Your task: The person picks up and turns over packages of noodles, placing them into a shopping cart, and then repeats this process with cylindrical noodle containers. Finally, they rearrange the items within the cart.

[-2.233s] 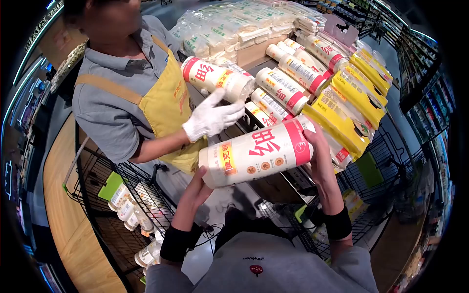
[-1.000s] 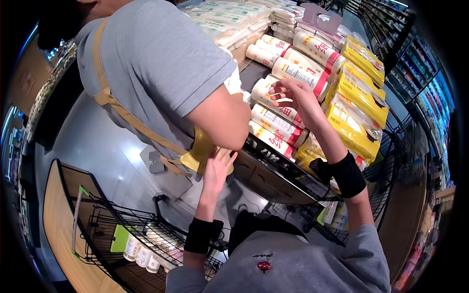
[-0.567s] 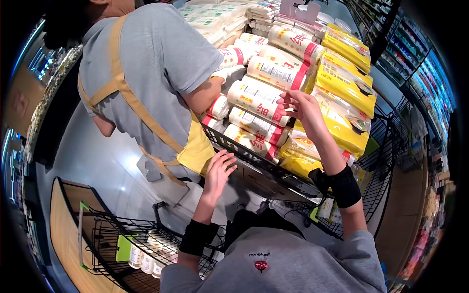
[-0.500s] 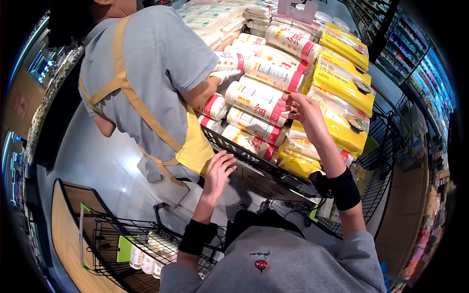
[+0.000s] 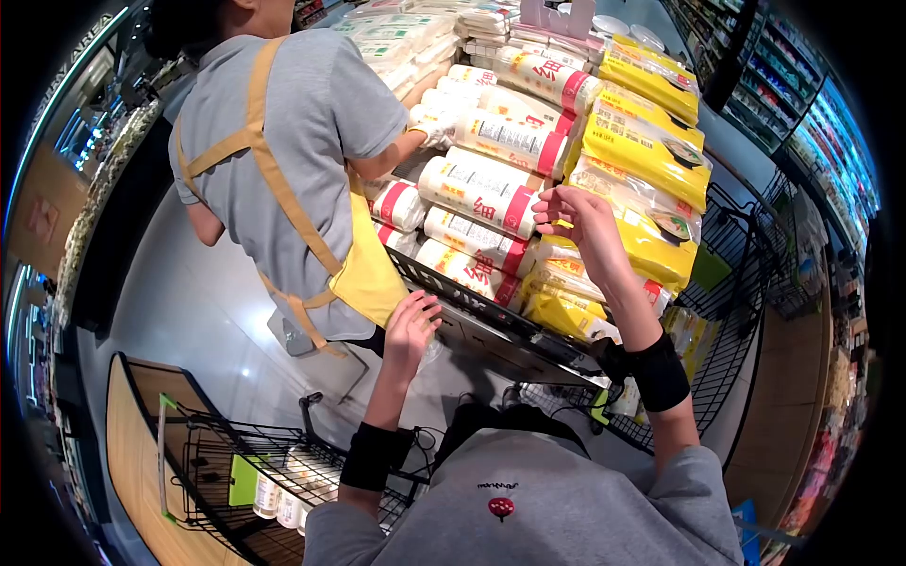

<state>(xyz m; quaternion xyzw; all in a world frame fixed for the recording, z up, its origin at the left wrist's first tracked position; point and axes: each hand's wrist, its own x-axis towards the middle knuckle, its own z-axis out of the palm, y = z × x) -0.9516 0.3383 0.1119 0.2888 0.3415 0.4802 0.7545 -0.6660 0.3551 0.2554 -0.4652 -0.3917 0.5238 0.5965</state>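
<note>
My right hand [image 5: 583,224] hovers at the red-banded end of a white cylindrical noodle pack [image 5: 477,189], its fingers spread and slightly bent, holding nothing. Several similar packs lie on their sides in rows, with red bands facing right. Yellow noodle bags [image 5: 642,156] are stacked just beyond my right hand. Lower down, my left hand [image 5: 412,330] floats with loose, apart fingers in front of the black rim of the display bin [image 5: 462,297]. It is close to the yellow apron [image 5: 370,274] of a co-worker.
A co-worker [image 5: 283,141] stands at the left, a white-gloved hand [image 5: 434,130] on the packs. A shopping cart [image 5: 236,443] with white bottle-like items stands lower left. Another wire cart [image 5: 722,349] is at the right. White packages [image 5: 406,38] are piled at the back.
The view has shifted slightly, so the bin's packs sit further left. The co-worker has leaned closer to the bin. My hands keep nearly the same poses, both holding nothing.
</note>
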